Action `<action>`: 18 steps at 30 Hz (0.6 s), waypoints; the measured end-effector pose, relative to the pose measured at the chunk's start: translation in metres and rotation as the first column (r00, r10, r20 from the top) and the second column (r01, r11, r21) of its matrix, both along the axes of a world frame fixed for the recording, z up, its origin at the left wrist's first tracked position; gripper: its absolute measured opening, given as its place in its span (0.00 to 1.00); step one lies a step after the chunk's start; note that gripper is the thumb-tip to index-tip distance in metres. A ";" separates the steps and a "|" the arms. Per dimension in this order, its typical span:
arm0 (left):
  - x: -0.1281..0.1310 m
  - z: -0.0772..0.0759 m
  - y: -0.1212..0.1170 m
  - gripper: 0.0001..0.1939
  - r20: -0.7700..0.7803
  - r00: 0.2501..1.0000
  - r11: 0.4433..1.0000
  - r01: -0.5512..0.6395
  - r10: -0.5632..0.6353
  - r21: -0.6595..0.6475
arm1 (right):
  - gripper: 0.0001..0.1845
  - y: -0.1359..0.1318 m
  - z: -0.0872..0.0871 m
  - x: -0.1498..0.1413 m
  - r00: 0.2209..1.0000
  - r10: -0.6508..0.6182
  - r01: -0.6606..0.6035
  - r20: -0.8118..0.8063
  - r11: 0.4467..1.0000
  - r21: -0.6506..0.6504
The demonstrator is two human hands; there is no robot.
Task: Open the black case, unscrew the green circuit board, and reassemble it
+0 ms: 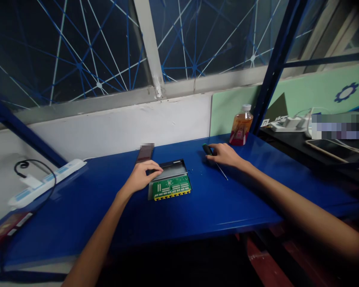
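Note:
A green circuit board (172, 185) with a yellow strip of connectors along its front edge lies at an open, shallow black metal case (172, 170). My left hand (140, 175) is closed at the left side of this case, its thumb and fingers pinching the edge; the exact contact is partly hidden. To the right, my right hand (224, 154) grips a screwdriver (208, 150) by its dark handle with a green end. The screwdriver's thin shaft slants down to the right, its tip near the tabletop. Several tiny screw-like bits (191, 170) lie just right of the case.
The blue table (167, 223) carries a bottle of amber drink (241, 125) at the back right and a dark, flat object (145, 152) behind my left hand. At the left lies a white power strip (50, 181) with a black cable. A blue metal post (275, 67) rises beyond the bottle.

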State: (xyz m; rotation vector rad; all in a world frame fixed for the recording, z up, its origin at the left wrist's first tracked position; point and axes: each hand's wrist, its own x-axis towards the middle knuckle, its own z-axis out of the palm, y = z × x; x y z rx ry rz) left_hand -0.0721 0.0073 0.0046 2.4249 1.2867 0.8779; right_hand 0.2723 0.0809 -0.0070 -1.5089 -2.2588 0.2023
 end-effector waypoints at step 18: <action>0.004 0.008 -0.016 0.23 -0.243 0.953 0.981 0.156 -0.180 -0.113 | 0.28 -0.015 -0.013 -0.019 0.969 0.049 -0.062 0.244 0.997 0.045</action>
